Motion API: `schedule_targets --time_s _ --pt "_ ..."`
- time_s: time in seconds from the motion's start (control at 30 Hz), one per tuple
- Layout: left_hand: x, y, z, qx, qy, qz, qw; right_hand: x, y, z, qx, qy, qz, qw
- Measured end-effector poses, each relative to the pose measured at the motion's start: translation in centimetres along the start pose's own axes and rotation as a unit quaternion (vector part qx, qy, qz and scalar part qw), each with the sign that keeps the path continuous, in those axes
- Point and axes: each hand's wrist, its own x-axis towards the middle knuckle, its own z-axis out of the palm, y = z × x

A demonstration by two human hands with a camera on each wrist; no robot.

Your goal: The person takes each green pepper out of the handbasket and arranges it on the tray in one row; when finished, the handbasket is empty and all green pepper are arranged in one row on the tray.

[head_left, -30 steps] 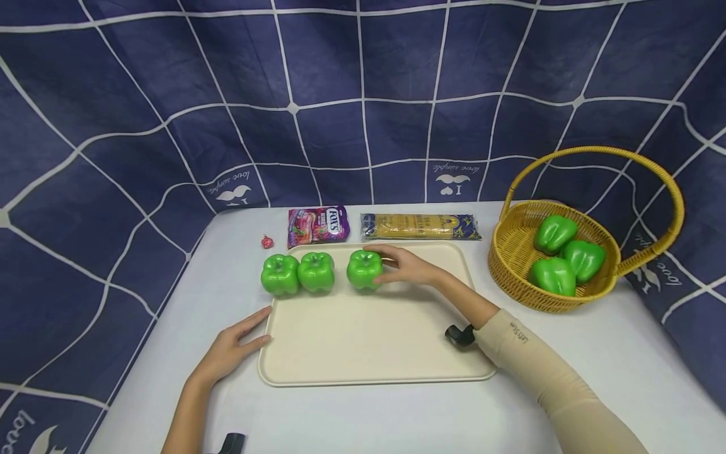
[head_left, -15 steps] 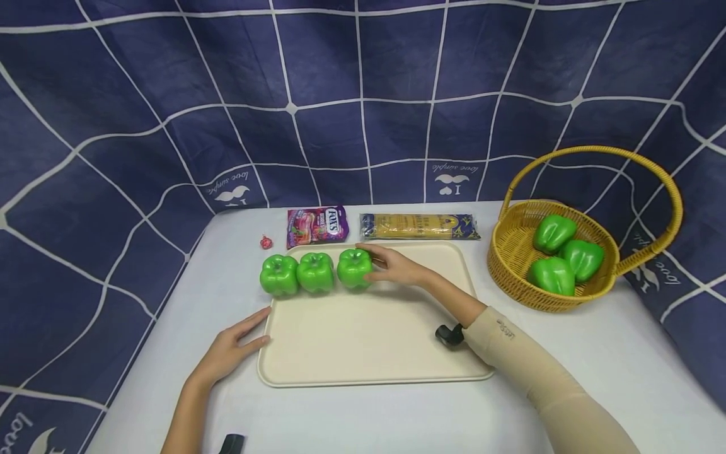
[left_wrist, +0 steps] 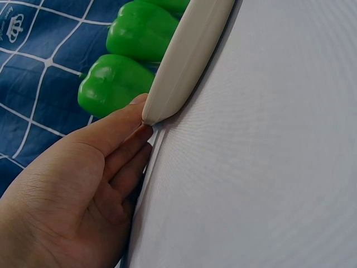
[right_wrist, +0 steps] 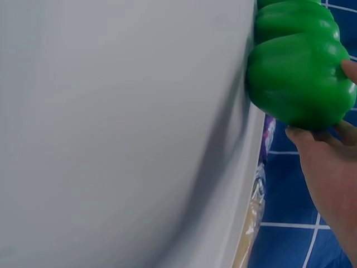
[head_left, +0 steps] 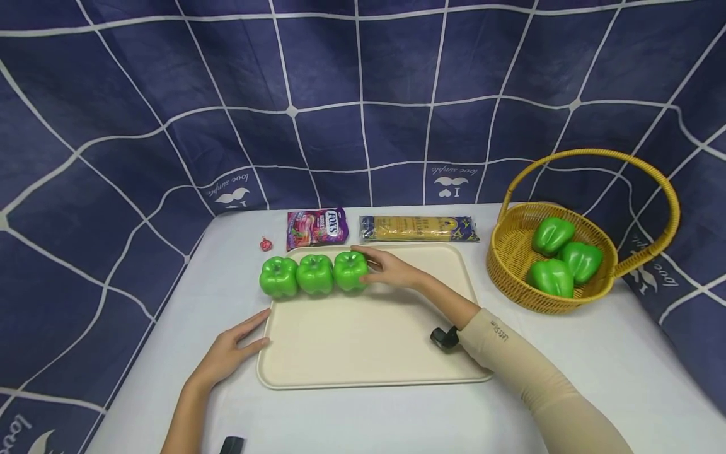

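Three glossy green bell peppers stand side by side along the far left of a cream tray (head_left: 374,343). My right hand (head_left: 391,270) holds the right-hand bell pepper (head_left: 349,271), fingers at its far side and thumb at its near side. That pepper sits against the middle bell pepper (head_left: 314,274). The leftmost bell pepper (head_left: 278,276) overlaps the tray's corner. At the tray's left edge my left hand (head_left: 224,353) rests with fairly straight fingers, touching the rim. In the left wrist view its fingertips meet the tray edge (left_wrist: 184,61).
A wicker basket (head_left: 499,271) with a tall handle holds three more green peppers (head_left: 551,277) at the right. Behind the tray lie a candy bag (head_left: 316,228) and a yellow-and-blue pasta packet (head_left: 420,228). A small red object (head_left: 265,244) lies at the back left.
My right hand has slid its bell pepper leftward, closing the gap to the middle one. My left hand stays at the tray's edge.
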Motion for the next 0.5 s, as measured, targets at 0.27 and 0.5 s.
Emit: schedule_targets --time_s 0.27,0.5 --pt "0.0 0.3 0.1 -0.004 -0.001 0.002 1.0000 0.0 0.3 0.0 0.002 -0.002 -0.007 1.0000" --pt "0.0 0.4 0.0 0.002 -0.001 0.000 1.0000 0.1 1.0 0.0 -0.006 0.005 -0.013 0.9999"
